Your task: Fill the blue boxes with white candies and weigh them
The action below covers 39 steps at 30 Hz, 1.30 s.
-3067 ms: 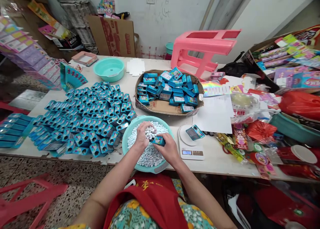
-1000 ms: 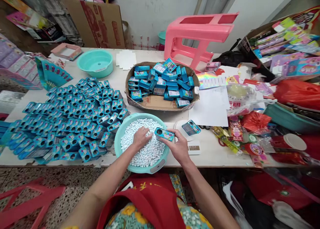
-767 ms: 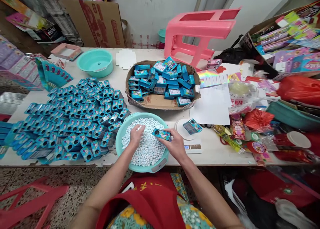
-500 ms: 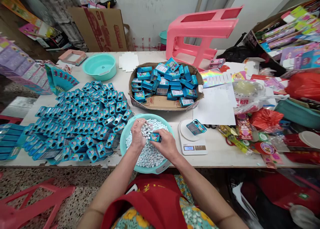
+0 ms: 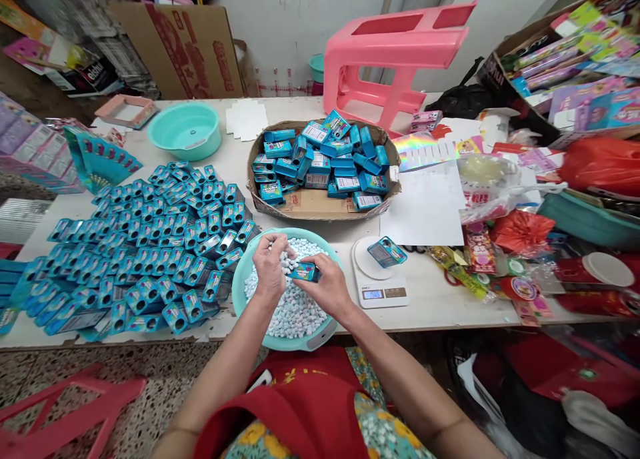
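Over a turquoise basin full of small pale candies, both my hands work close together. My right hand grips a small blue candy box, tilted with its end toward the other hand. Curled around a handful of the candies, my left hand sits against the left end of that box. Just right of the basin, a white digital scale carries another blue box. Its display digits are too small to read surely.
Many blue boxes with round openings stand crowded on the left. Behind the basin, a cardboard tray holds several more boxes. A second turquoise basin, a pink stool, white paper and bagged goods lie around.
The view has shifted slightly, moving the scene left. My right hand has tipped the candy box a little, showing more of its printed side; my left hand stays beside it with candies.
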### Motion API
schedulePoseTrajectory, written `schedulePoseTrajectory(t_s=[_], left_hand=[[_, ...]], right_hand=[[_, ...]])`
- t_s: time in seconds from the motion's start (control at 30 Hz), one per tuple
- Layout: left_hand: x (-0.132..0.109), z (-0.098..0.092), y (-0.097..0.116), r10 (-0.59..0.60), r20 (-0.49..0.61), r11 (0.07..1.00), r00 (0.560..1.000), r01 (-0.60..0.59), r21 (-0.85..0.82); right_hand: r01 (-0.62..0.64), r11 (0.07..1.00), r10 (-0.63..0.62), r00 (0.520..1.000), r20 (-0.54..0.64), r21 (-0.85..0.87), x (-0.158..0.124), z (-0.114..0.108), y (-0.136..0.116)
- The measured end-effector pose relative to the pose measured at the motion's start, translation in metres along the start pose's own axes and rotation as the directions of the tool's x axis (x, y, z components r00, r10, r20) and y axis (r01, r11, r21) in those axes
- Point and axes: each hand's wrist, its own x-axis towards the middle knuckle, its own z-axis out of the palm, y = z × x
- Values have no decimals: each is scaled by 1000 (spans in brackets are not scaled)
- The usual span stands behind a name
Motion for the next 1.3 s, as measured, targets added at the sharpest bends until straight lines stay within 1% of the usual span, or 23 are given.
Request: schedulePoseTrajectory(t_s=[0.17, 0.3, 0.47, 0.67, 0.73, 0.83, 0.93, 1.0, 1.03, 1.13, 1.17, 1.2, 1.23, 1.27, 1.3], left_hand=[[2, 7, 3, 15, -11, 1000, 1000, -15, 13], [4, 11, 4, 26, -36, 1000, 999, -26, -16], [2, 13, 4, 1, -13, 1000, 1000, -1, -13], [-2, 13, 6, 21, 47, 1000, 999, -21, 7], [-1, 12, 4, 25, 47, 999, 999, -27, 28], [1, 10, 0, 99, 17, 994, 995, -99, 52], [1, 13, 1, 166, 29, 983, 986, -168, 78], [2, 16, 6, 151, 37, 985, 988, -153, 78], [5, 18, 8, 122, 34, 990, 992, -124, 65], [19, 14, 10, -22, 29, 1000, 999, 22, 11], [26, 10, 7, -61, 28, 998, 998, 61, 30], [32, 3, 1, -82, 21, 992, 996, 79, 99], [37, -5, -7, -86, 22, 971, 996, 79, 227], [41, -13, -17, -82, 38, 916, 996, 60, 396], [43, -22, -26, -84, 84, 818, 993, 20, 575]], right_hand=[[-3, 999, 4, 1000, -25, 41, 3, -6, -8], [-23, 996, 29, 997, -66, 86, 4, -7, -9], [-45, 996, 50, 997, -54, 77, 3, -3, -5], [-28, 994, 32, 999, -41, 109, 6, 4, -5], [-33, 992, 36, 999, -20, 120, 8, 8, -5], [-41, 991, 42, 999, -6, 130, 9, 11, -3], [-58, 989, 63, 998, -32, 138, 9, 9, 1], [-59, 986, 68, 996, -49, 158, 9, 5, 4], [-58, 983, 69, 996, -58, 173, 9, 2, 5], [-66, 966, 90, 992, -84, 249, 2, -13, 10], [-74, 957, 103, 991, -91, 280, -2, -21, 12], [-84, 947, 119, 988, -96, 310, -8, -30, 15], [-98, 937, 139, 985, -100, 335, -15, -40, 18], [-117, 928, 163, 981, -104, 354, -23, -51, 21], [-141, 920, 193, 975, -109, 366, -32, -63, 26]])
